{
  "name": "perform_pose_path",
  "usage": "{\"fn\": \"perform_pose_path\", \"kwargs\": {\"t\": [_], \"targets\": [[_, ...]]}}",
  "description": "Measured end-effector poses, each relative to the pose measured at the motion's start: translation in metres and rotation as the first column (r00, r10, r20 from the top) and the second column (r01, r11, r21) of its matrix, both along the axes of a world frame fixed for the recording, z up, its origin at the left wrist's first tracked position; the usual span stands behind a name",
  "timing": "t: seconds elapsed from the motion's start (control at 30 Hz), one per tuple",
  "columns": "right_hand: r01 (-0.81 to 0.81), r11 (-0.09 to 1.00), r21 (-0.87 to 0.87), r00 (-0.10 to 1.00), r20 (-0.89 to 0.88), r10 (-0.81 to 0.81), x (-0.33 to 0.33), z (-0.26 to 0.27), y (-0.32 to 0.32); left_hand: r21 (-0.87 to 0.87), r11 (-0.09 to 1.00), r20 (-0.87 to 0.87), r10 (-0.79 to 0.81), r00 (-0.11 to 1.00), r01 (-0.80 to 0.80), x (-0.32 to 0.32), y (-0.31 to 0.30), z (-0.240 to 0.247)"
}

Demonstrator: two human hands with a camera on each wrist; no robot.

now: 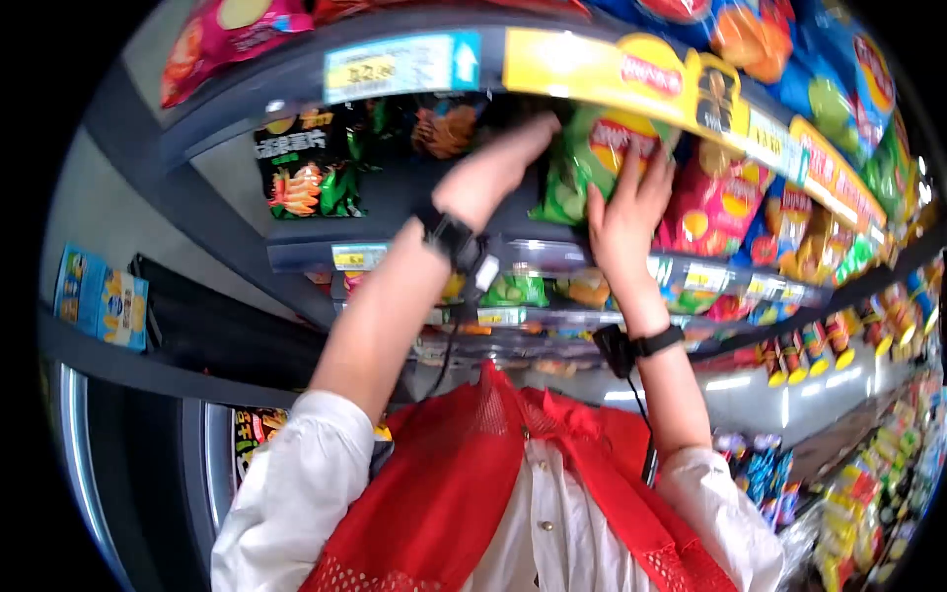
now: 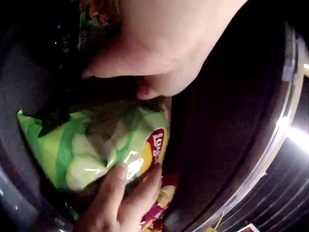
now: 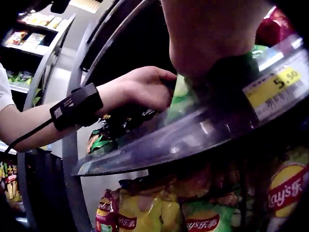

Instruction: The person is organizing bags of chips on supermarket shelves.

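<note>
A green Lay's chip bag [image 1: 580, 168] stands on the dark middle shelf, facing out. My right hand [image 1: 627, 219] rests on its front with the fingers extended upward over the print. From the left, my left hand [image 1: 490, 176] reaches in at the bag's far side, and its fingertips are hidden there. In the left wrist view the left hand [image 2: 161, 53] is right at the top edge of the green bag [image 2: 87, 145], while fingers of the right hand [image 2: 118, 200] lie on the lower front. The right wrist view shows the left hand [image 3: 145, 89] beside the bag's edge.
A black chip bag [image 1: 301, 173] stands to the left, and a pink bag [image 1: 718, 197] borders the green one on the right. A yellow label strip [image 1: 592, 69] runs along the shelf above. More bags [image 1: 515, 290] fill the shelf below, behind its front edge [image 1: 395, 255].
</note>
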State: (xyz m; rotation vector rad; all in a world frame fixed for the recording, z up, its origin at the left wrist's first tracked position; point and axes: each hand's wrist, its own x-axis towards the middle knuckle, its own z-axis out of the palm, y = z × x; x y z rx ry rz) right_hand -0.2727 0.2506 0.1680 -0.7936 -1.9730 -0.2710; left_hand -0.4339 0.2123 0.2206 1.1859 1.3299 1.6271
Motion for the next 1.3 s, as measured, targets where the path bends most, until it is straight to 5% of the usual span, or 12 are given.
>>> {"fn": "perform_pose_path", "kwargs": {"t": [0.07, 0.1, 0.13, 0.17, 0.53, 0.9, 1.1, 1.13, 1.2, 1.23, 1.3], "targets": [[-0.061, 0.998, 0.006, 0.995, -0.076, 0.061, -0.002, -0.006, 0.005, 0.253, 0.967, -0.155, 0.076, 0.985, -0.034, -0.082, 0.104, -0.093], [-0.069, 0.998, 0.004, 0.993, -0.090, 0.069, -0.002, -0.007, 0.006, 0.246, 0.963, -0.562, 0.237, 0.792, -0.114, -0.081, 0.090, -0.070], [-0.078, 0.997, 0.001, 0.991, -0.105, 0.078, -0.001, -0.007, 0.007, 0.287, 0.941, -0.844, 0.337, 0.417, -0.179, -0.073, 0.074, -0.043], [-0.094, 0.996, -0.001, 0.988, -0.124, 0.093, 0.000, -0.010, 0.010, 0.305, 0.929, -0.885, 0.357, 0.299, -0.208, -0.077, 0.077, -0.033], [-0.103, 0.993, -0.066, 0.979, -0.186, 0.089, 0.011, -0.009, 0.004, 0.208, 0.941, -0.970, 0.234, 0.070, -0.266, -0.102, 0.139, -0.011], [-0.075, 0.994, -0.078, 0.982, -0.180, 0.060, 0.011, -0.008, 0.003, 0.216, 0.936, -0.965, 0.249, 0.087, -0.279, -0.109, 0.147, -0.007], [-0.050, 0.996, -0.070, 0.988, -0.146, 0.039, 0.010, -0.005, 0.001, 0.338, 0.929, -0.914, 0.362, 0.183, -0.149, -0.095, 0.126, -0.007], [-0.045, 0.997, -0.060, 0.989, -0.140, 0.037, 0.010, -0.005, 0.001, 0.319, 0.939, -0.898, 0.342, 0.275, -0.126, -0.088, 0.111, -0.005], [-0.055, 0.997, -0.047, 0.989, -0.138, 0.048, 0.009, -0.006, 0.001, -0.066, 0.977, -0.744, 0.086, 0.662, -0.201, -0.045, 0.067, 0.021], [-0.041, 0.997, -0.061, 0.991, -0.130, 0.033, 0.008, -0.005, 0.000, -0.065, 0.976, -0.738, 0.093, 0.668, -0.208, -0.033, 0.063, 0.024], [-0.024, 0.997, -0.069, 0.993, -0.116, 0.016, 0.008, -0.005, -0.001, 0.020, 0.997, -0.241, 0.071, 0.968, -0.068, -0.011, 0.065, 0.030]]}}
